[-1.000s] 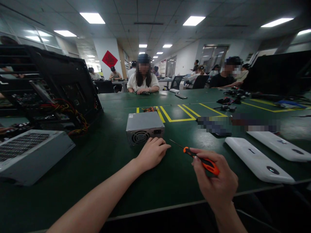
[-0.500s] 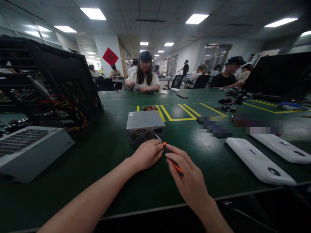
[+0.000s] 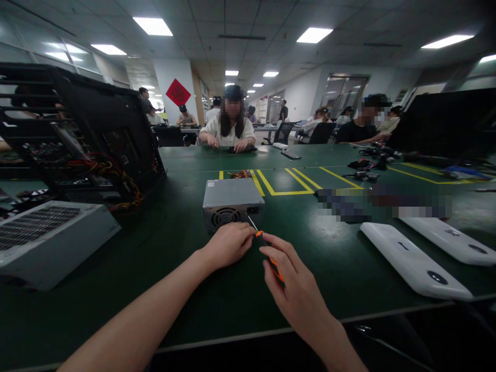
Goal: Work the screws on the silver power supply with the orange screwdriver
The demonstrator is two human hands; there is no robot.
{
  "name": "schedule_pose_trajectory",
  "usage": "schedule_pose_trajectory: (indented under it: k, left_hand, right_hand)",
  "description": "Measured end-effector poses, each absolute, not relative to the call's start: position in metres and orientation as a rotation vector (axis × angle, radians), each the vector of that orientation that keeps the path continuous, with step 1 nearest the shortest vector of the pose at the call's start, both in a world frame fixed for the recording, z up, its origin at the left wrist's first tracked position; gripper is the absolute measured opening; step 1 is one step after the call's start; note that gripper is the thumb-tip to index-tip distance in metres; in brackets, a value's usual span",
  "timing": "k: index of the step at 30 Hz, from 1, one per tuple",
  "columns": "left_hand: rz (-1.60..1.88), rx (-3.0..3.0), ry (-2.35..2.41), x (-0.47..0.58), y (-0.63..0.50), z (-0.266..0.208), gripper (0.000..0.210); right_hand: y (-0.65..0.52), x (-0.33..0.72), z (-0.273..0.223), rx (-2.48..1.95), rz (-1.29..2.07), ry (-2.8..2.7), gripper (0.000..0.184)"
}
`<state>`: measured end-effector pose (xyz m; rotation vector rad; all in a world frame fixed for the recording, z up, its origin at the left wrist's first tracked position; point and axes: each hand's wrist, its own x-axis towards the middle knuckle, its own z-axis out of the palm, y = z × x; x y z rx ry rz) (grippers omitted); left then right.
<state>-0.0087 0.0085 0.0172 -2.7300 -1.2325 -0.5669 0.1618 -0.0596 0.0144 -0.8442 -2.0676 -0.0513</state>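
Note:
A grey computer power supply (image 3: pixel 234 192) sits on the green table, its fan grille and power socket facing me. My right hand (image 3: pixel 292 279) grips a screwdriver (image 3: pixel 260 236) by its black and orange handle. The thin shaft slants up and left, its tip at the power supply's front face beside the socket. Against the lower front of that face rests my left hand (image 3: pixel 228 245), fingers bent and together close to the shaft. Whatever those fingertips may hold is hidden.
To the left lie a second power supply (image 3: pixel 58 243) and an open black computer case (image 3: pixel 116 134) with loose wires. White numbered devices (image 3: pixel 411 258) lie at the right. Cables (image 3: pixel 364 165) and a dark monitor (image 3: pixel 445 124) stand beyond. Across the table (image 3: pixel 186 160) sits a person (image 3: pixel 230 126).
My right hand and the screwdriver have shifted slightly left and down in view. The tip stays at the power supply's face. Across the table, the person's hands have moved.

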Motion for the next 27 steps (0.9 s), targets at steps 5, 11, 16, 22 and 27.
schedule_pose_trajectory:
  k: [5, 11, 16, 22, 27]
  left_hand:
    - [-0.514, -2.607, -1.228, -0.014, 0.005, 0.03, 0.014]
    - [-0.922, -2.28, -1.324, -0.029, 0.009, 0.038, 0.018]
    - [-0.892, -2.262, -1.176, -0.026, 0.01, 0.032, 0.023]
    - [-0.642, -2.421, -0.844, -0.018, 0.0, 0.035, 0.025]
    - [-0.557, -2.38, -0.777, -0.017, -0.003, 0.037, 0.026]
  right_hand:
    - [-0.065, 0.154, 0.013, -0.885, -0.174, -2.075, 0.03]
    - [-0.061, 0.16, 0.014, -1.04, -0.177, -1.944, 0.017]
    - [-0.069, 0.155, 0.015, -0.976, -0.033, -2.017, 0.021]
    - [-0.065, 0.152, 0.006, -0.884, -0.188, -2.035, 0.022]
    - [-0.065, 0.154, 0.009, -0.894, -0.1, -2.003, 0.017]
